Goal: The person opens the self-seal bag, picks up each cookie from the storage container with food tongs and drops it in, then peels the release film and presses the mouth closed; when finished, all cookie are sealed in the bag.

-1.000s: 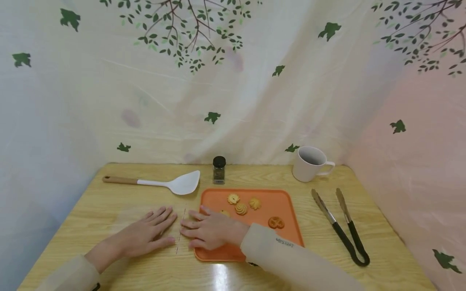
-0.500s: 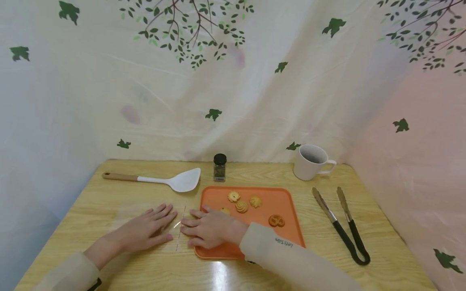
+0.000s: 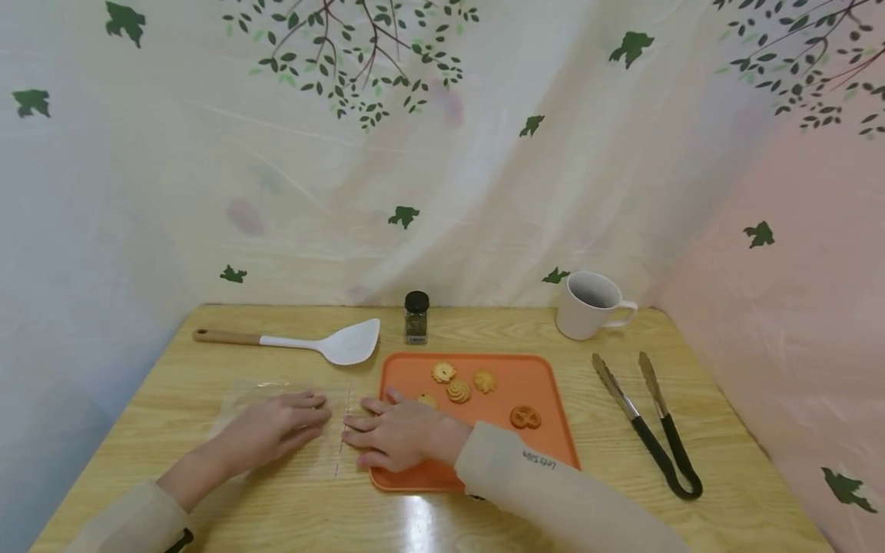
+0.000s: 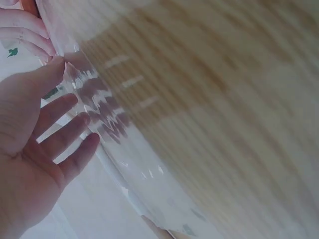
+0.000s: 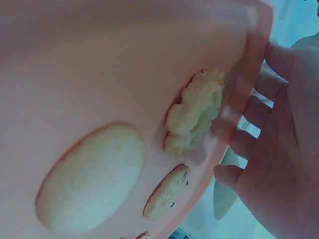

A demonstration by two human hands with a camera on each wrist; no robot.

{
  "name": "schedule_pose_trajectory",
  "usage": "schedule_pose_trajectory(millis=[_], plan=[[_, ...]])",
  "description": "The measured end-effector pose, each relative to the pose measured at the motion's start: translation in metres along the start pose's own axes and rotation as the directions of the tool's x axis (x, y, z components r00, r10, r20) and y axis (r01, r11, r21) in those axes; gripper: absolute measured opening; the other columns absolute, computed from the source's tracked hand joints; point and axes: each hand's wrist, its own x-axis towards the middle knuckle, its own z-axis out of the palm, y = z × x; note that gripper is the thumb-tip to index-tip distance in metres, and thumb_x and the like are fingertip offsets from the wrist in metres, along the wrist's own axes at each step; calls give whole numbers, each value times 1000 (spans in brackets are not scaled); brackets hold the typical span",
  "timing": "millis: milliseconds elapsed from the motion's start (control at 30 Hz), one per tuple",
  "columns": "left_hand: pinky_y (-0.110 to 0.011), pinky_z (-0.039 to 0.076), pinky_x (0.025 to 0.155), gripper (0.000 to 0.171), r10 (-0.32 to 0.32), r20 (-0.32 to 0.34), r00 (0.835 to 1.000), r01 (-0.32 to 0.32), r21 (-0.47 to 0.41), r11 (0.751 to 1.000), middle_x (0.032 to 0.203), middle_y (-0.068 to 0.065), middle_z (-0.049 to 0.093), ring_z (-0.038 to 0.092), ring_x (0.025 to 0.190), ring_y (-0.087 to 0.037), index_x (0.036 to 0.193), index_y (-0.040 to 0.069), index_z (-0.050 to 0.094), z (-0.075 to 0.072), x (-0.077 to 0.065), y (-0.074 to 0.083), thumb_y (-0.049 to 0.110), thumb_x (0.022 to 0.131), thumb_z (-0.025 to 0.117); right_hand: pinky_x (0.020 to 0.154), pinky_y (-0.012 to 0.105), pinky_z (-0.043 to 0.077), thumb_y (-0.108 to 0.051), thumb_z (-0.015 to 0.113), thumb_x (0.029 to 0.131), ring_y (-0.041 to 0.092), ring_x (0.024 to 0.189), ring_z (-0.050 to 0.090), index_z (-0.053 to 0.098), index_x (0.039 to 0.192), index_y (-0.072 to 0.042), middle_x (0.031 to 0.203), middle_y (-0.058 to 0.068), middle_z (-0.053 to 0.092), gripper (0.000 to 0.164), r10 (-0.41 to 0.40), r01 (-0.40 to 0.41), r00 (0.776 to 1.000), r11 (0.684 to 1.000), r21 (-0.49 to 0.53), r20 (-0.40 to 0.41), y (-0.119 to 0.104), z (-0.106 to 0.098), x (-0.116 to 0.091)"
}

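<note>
A clear, thin plastic bag (image 3: 321, 457) with a dashed reddish line near its right end lies flat on the wooden table, left of an orange tray (image 3: 532, 380). My left hand (image 3: 266, 430) rests on the bag, its fingers a little bent. In the left wrist view, those fingertips touch the wrinkled film (image 4: 107, 107). My right hand (image 3: 404, 434) reaches palm down across the tray's left rim, fingers extended to the bag's dashed line. Several cookies (image 3: 459, 392) lie on the tray; the right wrist view shows a round cookie (image 5: 94, 179) and others close up.
Behind the bag lies a white spatula (image 3: 349, 343) with a wooden handle. A black-capped spice jar (image 3: 416, 319) and a white mug (image 3: 588, 307) stand toward the back. Tongs (image 3: 653, 430) with black handles lie spread right of the tray. A printed curtain (image 3: 311, 207) borders the table.
My left hand's fingers have bent slightly and the thumb has drawn in; the bag's upper edge shows more beside it. My right hand keeps its place.
</note>
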Motion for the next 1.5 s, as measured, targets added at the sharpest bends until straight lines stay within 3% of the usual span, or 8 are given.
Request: schedule_pose_trajectory(millis=[300,433,633,767,1000,1233,1367,1500], plan=[[-43,58,75,16,72,-139,988,-66,50,997,102,-3,73,70,91,-20,95,18,80,-4,10,-6,17,81,86,121,45,21,-57,23,108,17,153,16,25,160,-37,166,-16,18,55,9,-9,1000,1000,-27,0,2,-3,-1],[-40,58,73,18,95,-185,978,-93,21,995,101,-3,72,69,90,-18,94,17,79,-6,8,-10,14,78,87,121,45,22,-56,24,109,18,153,18,26,160,-37,165,-16,21,55,15,-15,1000,1000,-25,-1,-1,-3,-2],[-21,52,72,25,113,-222,969,-132,-73,989,98,4,67,63,84,-8,95,14,78,-15,7,-13,1,75,86,121,45,23,-57,23,108,17,153,18,26,160,-39,165,-17,21,55,18,-17,1000,999,-40,15,-3,-3,-2],[-15,49,67,25,103,-213,972,-133,-135,982,93,7,68,62,79,-2,97,10,78,-26,6,-13,-4,77,83,121,45,22,-56,24,108,18,153,18,26,160,-38,165,-17,21,55,19,-19,1000,1000,-21,25,-4,-5,-2],[-12,48,63,25,55,-148,987,-84,-198,977,89,0,74,64,76,-1,100,5,78,-42,6,-11,-7,79,81,120,46,24,-56,25,108,17,153,18,25,160,-38,165,-16,21,55,26,-26,999,1000,-6,34,-5,-6,-3],[-15,47,58,25,79,-167,983,-107,-167,980,87,6,71,59,72,2,97,8,78,-45,8,-10,-6,78,82,119,47,26,-57,26,108,16,153,19,26,160,-40,165,-17,21,55,43,-43,998,999,-15,36,-6,-6,-2],[-16,48,58,18,71,-153,986,-104,-218,970,90,10,69,58,73,3,96,13,78,-44,8,-8,-1,84,80,119,46,25,-57,25,108,16,153,19,24,160,-40,166,-18,19,55,46,-45,998,999,-15,37,-6,-7,-1],[-13,46,59,17,25,-150,988,-68,-288,955,91,14,68,58,73,3,96,18,77,-40,8,-6,3,88,78,120,46,24,-57,25,108,17,153,19,24,160,-40,166,-18,18,55,50,-50,998,999,-6,36,-6,-6,-1]])
